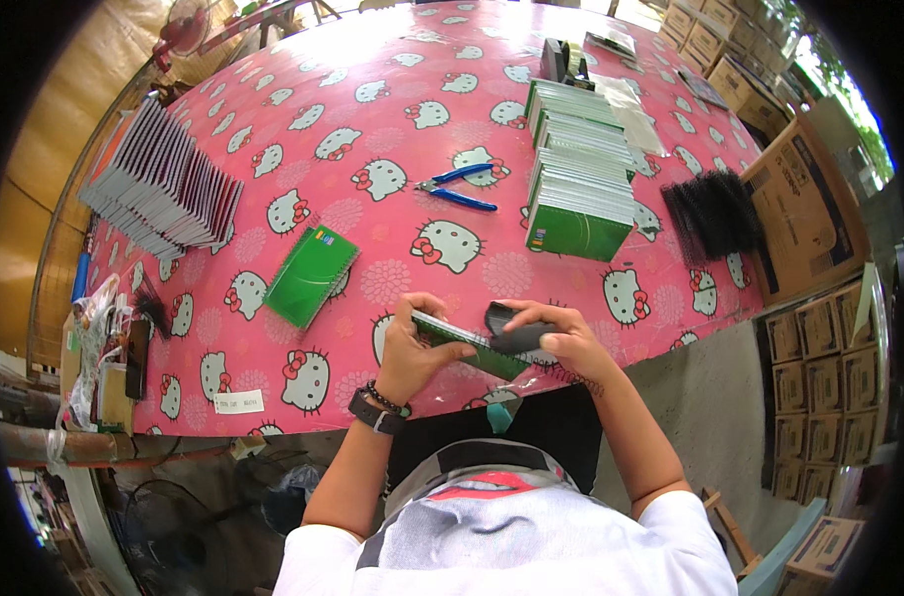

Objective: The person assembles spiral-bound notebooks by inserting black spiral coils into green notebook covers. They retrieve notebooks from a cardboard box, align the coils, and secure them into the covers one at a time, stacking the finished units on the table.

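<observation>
My left hand (420,350) is closed around a green notebook (497,364), held tilted just above the near table edge with its page edges facing up. At the notebook's right end my right hand (568,336) is closed on a dark grey curved piece (512,329), whose exact kind I cannot make out. A thin black spiral wire (579,379) trails below the right fingers. Farther left a green spiral notebook (311,276) lies flat on the table. Blue-handled cutting pliers (459,188) rest with their handles spread beyond my hands.
A pink patterned cloth (392,283) covers the table. Green notebooks (581,223) stand in rows on the right, beside black wire coils (712,217) and a cardboard box (807,214). A tall notebook stack (164,184) stands left. A tape dispenser (566,62) sits at the back.
</observation>
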### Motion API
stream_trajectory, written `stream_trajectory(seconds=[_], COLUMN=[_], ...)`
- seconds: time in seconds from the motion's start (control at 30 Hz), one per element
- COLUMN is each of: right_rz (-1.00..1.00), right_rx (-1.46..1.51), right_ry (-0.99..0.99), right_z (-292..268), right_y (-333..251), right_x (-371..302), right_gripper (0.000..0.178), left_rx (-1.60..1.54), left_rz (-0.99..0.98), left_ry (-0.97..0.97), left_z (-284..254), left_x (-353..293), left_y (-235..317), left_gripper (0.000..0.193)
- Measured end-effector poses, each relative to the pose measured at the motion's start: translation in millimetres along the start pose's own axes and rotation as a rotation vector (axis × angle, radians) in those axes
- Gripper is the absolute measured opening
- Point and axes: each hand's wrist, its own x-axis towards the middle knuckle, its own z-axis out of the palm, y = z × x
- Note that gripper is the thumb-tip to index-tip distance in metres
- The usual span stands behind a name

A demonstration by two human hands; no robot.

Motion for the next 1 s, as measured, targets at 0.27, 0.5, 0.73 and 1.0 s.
stream_trajectory(seconds=[0.27, 0.5, 0.73, 1.0], right_rz=[-0.015, -0.015, 0.118, 0.060], right_rx=[-0.134, -0.270, -0.238, -0.195], right_ry=[-0.004, 0.058, 0.115, 0.072], right_z=[9, 11, 21, 22], right_y=[-3, -14, 1, -4], right_x=[-3, 14, 16, 24], right_gripper=[0.050, 0.052, 0.056, 0.055], left_rx=[-0.045, -0.112, -0.095, -0.018], left_rz=[0.037, -0.079, -0.071, -0.072], left_ry=[-0.079, -0.031, -0.065, -0.079], left_z=[-6, -3, -1, -2], left_x=[-8, -9, -8, -7], left_y=[-6, -7, -1, -4], left_gripper=[0.049, 0.049, 0.051, 0.050])
